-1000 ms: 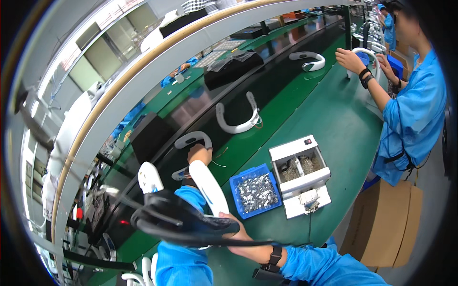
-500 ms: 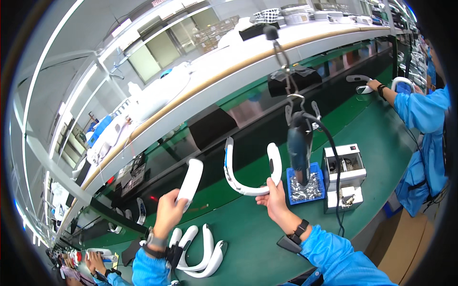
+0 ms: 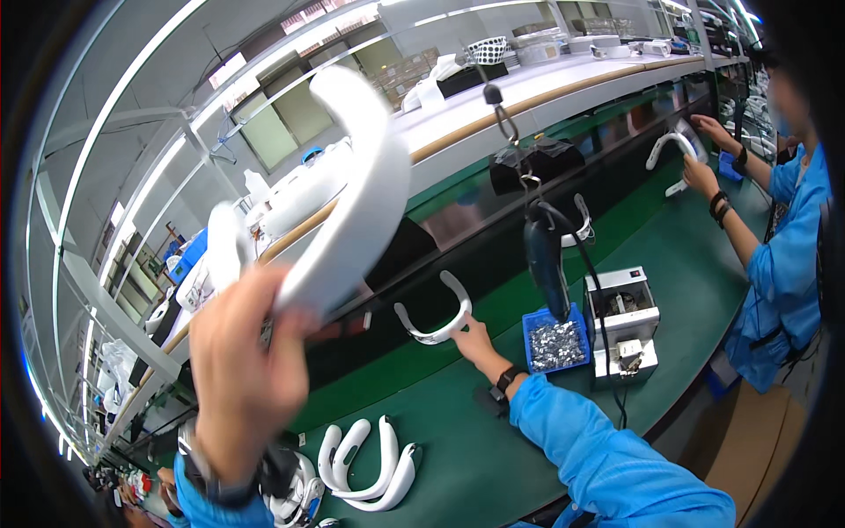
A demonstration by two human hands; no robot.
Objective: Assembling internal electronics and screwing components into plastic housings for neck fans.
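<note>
Close up on the left, my left hand (image 3: 246, 378) is closed around a white U-shaped neckband housing (image 3: 365, 189), raised high above the bench. One curved arm of it is seen large and blurred; the hand covers part of it. Farther out, my right hand (image 3: 477, 340) grips the bend of another U-shaped neckband piece (image 3: 433, 336), over the black conveyor strip. To the right of that hand hangs a dark electric screwdriver (image 3: 546, 264). Below its tip stands a blue tray (image 3: 531, 363) full of small metal parts.
Several white U-shaped housings (image 3: 387, 493) lie on the green bench (image 3: 466, 422). A boxy white-and-black device (image 3: 622, 304) stands beside the tray, with a black cable hanging over it. At the far right a co-worker in a blue sleeve (image 3: 766, 233) handles another neckband piece. A shelf (image 3: 563, 88) runs behind.
My left hand has lifted its housing up and closer. My right hand has moved away and left with its neckband piece. The screwdriver has shifted slightly; the co-worker has raised a piece.
</note>
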